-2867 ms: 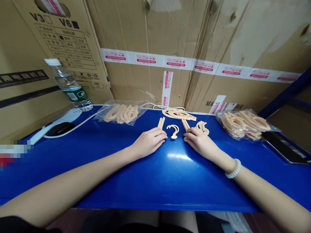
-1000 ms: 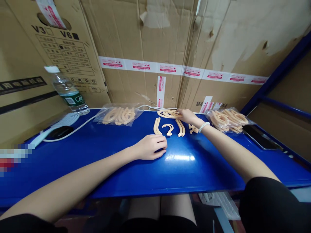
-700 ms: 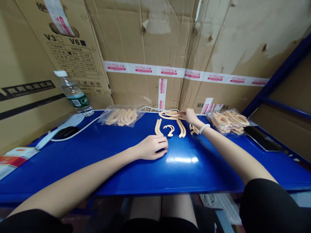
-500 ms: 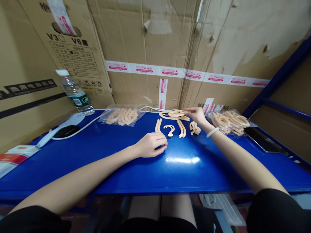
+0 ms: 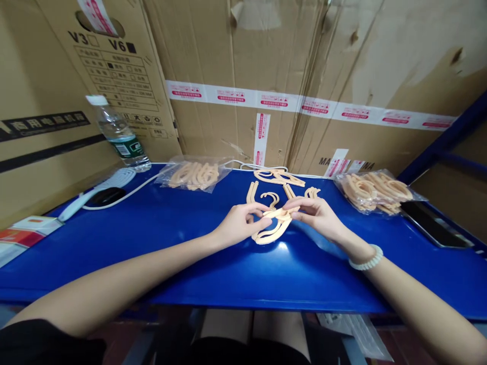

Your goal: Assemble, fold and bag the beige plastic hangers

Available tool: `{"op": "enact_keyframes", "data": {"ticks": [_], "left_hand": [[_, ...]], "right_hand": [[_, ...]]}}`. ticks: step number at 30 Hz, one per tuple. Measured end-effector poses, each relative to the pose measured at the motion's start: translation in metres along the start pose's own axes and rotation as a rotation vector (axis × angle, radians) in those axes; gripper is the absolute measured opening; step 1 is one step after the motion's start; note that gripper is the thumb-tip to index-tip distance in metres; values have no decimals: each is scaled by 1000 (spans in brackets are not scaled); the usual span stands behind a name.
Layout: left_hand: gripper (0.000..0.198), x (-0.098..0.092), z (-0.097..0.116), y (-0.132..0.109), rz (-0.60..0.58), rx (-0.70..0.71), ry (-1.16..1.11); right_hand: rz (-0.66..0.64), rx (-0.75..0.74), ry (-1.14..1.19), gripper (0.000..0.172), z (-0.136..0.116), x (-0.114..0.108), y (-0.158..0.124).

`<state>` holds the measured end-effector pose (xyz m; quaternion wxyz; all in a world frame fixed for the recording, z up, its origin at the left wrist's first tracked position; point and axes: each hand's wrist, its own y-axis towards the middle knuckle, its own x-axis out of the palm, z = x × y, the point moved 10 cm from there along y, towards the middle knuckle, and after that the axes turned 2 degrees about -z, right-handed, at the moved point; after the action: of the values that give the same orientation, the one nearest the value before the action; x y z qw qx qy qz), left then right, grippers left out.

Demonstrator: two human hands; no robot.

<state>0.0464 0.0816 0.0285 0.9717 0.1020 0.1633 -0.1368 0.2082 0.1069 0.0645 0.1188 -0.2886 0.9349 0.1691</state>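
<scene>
Above the blue tabletop, a beige plastic folding hanger [image 5: 274, 234] with curved, looped parts is held between my two hands. My left hand [image 5: 245, 223] pinches its left end with thumb and fingers. On the right side, my right hand [image 5: 317, 217] grips the upper part. Just behind the held piece lie a beige hook piece [image 5: 272, 197], a pair of slim curved strips [image 5: 251, 192] and another pair of strips [image 5: 288, 191], partly covered by my right hand. More small hook pieces [image 5: 312, 192] sit to the right. Another looped hanger [image 5: 277, 176] rests farther back.
Clear bags of beige hanger parts lie at the left [image 5: 196, 175] and right [image 5: 375, 190]. A phone [image 5: 436, 223] is by the right bag. A water bottle [image 5: 120, 134], hairbrush [image 5: 99, 195], black mouse-like object [image 5: 108, 195] and white cable [image 5: 140, 190] are left. Cardboard [image 5: 228, 132] walls the back.
My right hand has come back from the rear pile toward me with a beige hanger. My left hand has risen slightly and now grips it too. The view has shifted a little.
</scene>
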Motion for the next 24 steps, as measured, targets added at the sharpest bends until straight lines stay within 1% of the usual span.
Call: {"op": "enact_keyframes", "data": {"ticks": [3, 4, 7, 8, 9, 10, 12, 13, 15, 19, 21, 24], "left_hand": [[32, 5, 0, -2, -53, -5, 18], [30, 7, 0, -3, -74, -7, 5], [27, 10, 3, -5, -103, -17, -46], [27, 10, 4, -6, -101, -20, -61], [26, 10, 5, -7, -95, -20, -73], [24, 10, 6, -7, -86, -17, -82], [22, 7, 7, -8, -56, -10, -91], [21, 5, 6, -8, -34, -3, -88], [19, 0, 6, -8, 15, 23, -72], [12, -12, 9, -8, 115, 99, -59], [11, -15, 9, -7, 140, 110, -80], [13, -16, 7, -5, 145, 104, -110]], "right_hand": [[-8, -25, -7, 21, -4, 9, -3], [3, -12, 20, 26, -2, 11, -5], [69, 65, 175, 51, 9, 11, -8], [99, 104, 230, 54, 15, 9, -9], [127, 147, 281, 52, 21, 8, -10], [142, 197, 320, 46, 27, 7, -11], [132, 289, 352, 32, 34, 10, -13], [115, 319, 348, 30, 36, 12, -13], [83, 340, 318, 30, 34, 14, -14], [64, 330, 243, 32, 28, 15, -15], [76, 339, 222, 31, 28, 12, -16], [108, 349, 204, 29, 31, 7, -17]]}}
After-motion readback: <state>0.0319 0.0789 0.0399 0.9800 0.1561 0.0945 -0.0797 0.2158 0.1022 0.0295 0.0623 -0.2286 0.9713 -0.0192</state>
